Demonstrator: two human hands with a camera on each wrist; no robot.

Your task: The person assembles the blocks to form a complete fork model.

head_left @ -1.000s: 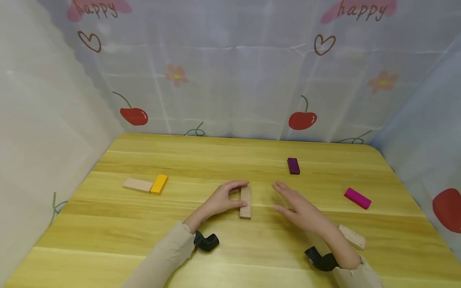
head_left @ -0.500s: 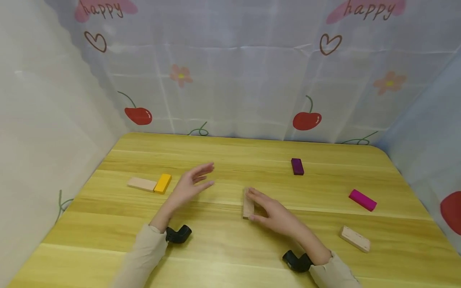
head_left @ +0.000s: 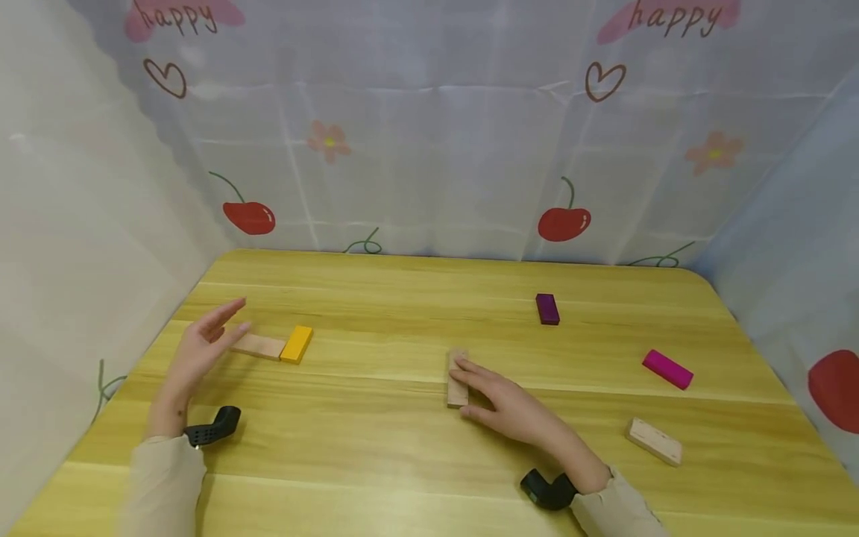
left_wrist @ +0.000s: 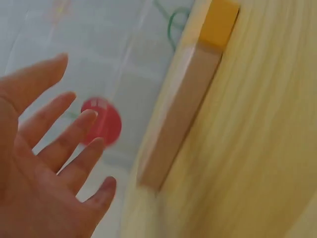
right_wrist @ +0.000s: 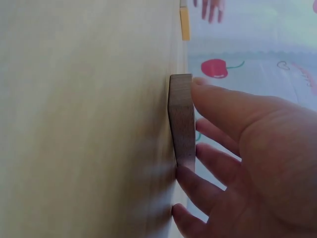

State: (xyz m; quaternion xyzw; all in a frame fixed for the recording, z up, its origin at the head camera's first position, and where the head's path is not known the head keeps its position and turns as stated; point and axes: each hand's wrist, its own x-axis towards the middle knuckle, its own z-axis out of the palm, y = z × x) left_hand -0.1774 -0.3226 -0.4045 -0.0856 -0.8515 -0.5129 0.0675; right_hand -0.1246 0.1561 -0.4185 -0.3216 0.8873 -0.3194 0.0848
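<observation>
My right hand [head_left: 506,406] rests at a plain wooden block [head_left: 458,380] lying flat mid-table. In the right wrist view the thumb tip meets one end of this block and the loosely bent fingers lie along it, not wrapped round it. My left hand [head_left: 201,347] hovers at the left with fingers spread and nothing in them. Just under and beside it lies another plain wooden block [head_left: 260,346], its end against a yellow block [head_left: 297,344]. The left wrist view has that pair beyond the fingers, slightly blurred.
A purple block [head_left: 547,309] lies toward the back right of the wooden table [head_left: 376,462]. Farther right are a magenta block [head_left: 667,369] and a third plain block [head_left: 654,441]. A printed curtain [head_left: 429,149] stands behind the table.
My left hand has let go of the middle block and moved left to the plain-and-yellow pair. My right hand has come in from the right to touch the middle block.
</observation>
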